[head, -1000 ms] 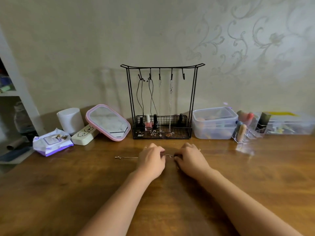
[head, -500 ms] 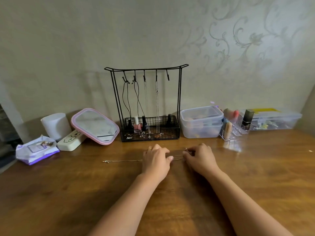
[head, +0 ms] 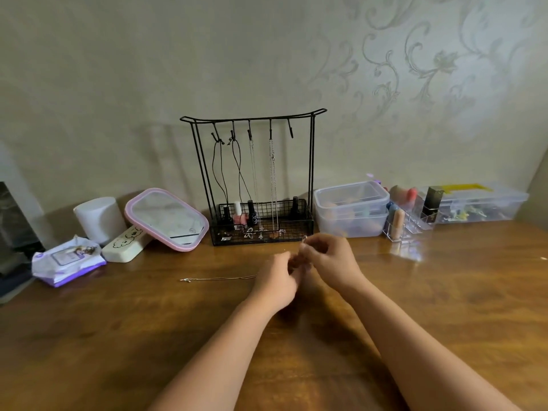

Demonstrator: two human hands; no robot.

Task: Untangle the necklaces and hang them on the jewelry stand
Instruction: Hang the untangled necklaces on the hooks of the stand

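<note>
A black wire jewelry stand (head: pixel 310 161) stands against the wall, with several necklaces hanging from its hooks; the rightmost hook is bare. A thin gold chain necklace (head: pixel 218 278) lies stretched on the wooden table, its free end at the left. My left hand (head: pixel 277 281) pinches the chain's right part just above the table. My right hand (head: pixel 327 259) is lifted beside it, fingers closed on the chain's other end, a small ring showing at the fingertips. The two hands touch in front of the stand's basket.
A pink-rimmed mirror (head: pixel 166 218), a white cup (head: pixel 99 216), a cream case (head: pixel 126 243) and a wipes pack (head: pixel 66 259) sit at the left. Clear plastic tubs (head: pixel 351 207), a cosmetics organiser (head: pixel 407 221) and a clear box (head: pixel 480 203) line the right.
My right hand has risen off the table with the chain's end and moved closer to my left hand. The view has shifted slightly left.
</note>
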